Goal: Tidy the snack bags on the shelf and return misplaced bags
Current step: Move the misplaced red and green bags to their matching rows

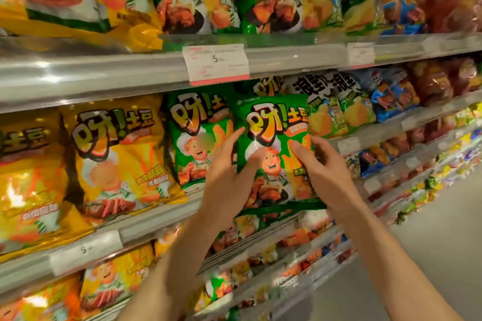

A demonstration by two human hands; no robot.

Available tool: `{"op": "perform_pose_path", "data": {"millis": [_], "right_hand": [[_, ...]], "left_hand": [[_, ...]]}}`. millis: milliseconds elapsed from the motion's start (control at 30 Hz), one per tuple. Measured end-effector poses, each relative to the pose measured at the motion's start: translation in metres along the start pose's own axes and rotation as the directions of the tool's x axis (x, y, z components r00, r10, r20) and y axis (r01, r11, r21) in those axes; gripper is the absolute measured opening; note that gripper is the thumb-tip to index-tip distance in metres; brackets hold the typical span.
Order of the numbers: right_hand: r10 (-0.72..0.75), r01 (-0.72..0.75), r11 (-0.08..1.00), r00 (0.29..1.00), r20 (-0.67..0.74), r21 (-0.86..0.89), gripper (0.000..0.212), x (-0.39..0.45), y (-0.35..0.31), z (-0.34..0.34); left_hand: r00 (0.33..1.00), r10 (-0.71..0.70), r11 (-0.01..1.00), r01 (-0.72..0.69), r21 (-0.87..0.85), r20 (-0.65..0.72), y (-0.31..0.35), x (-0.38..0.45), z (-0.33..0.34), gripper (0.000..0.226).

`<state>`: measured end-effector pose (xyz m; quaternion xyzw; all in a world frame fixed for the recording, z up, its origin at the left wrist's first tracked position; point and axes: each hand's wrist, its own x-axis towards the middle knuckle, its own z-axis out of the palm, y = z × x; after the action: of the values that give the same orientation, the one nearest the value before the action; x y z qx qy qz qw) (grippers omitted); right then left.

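- A person's left hand [229, 174] and right hand [323, 172] grip one green snack bag [276, 148] by its two side edges, fingers spread over its front, holding it upright at the front edge of the middle shelf [161, 224].
- The bag reads "呀!土豆" above a cartoon chef; a matching green bag [198, 138] stands just beside it on the left.
- Yellow bags [117, 154] carrying the same logo fill the shelf further left.
- A white price tag [216, 62] on the upper rail shows "5"; its smaller print is unreadable.
- Bare aisle floor [430, 255] lies open on the right.
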<state>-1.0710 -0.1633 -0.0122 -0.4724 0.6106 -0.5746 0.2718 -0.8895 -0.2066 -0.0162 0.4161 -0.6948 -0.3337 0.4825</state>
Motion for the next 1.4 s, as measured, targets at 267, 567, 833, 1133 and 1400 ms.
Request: {"op": "perform_pose_path", "data": {"millis": [267,567,833,1133,1400], "right_hand": [[-0.052,0.037,0.997,0.969,0.241,0.066,0.04,0.103,0.025,-0.045],[-0.101,0.057,0.99,0.924,0.369,0.128,0.036,0.152,0.032,-0.039],[-0.145,0.108,0.987,0.924,0.353,0.123,0.031,0.175,0.017,-0.033],[-0.207,0.184,0.978,0.927,0.313,0.101,0.031,0.185,0.022,-0.031],[-0.297,0.34,0.934,0.91,0.289,-0.112,0.063,0.179,0.039,-0.012]], "left_hand": [[0.973,-0.048,0.989,0.078,0.123,-0.226,0.013,0.043,0.076,0.063],[0.946,-0.054,0.952,0.145,0.268,-0.321,0.017,0.054,0.086,0.068],[0.795,0.491,0.558,0.029,0.829,-0.358,-0.005,0.052,0.017,0.036],[0.915,0.352,0.196,0.132,0.972,-0.195,-0.037,0.069,0.013,0.066],[0.929,0.319,0.181,0.134,0.974,-0.187,-0.037,0.062,0.016,0.063]]}}
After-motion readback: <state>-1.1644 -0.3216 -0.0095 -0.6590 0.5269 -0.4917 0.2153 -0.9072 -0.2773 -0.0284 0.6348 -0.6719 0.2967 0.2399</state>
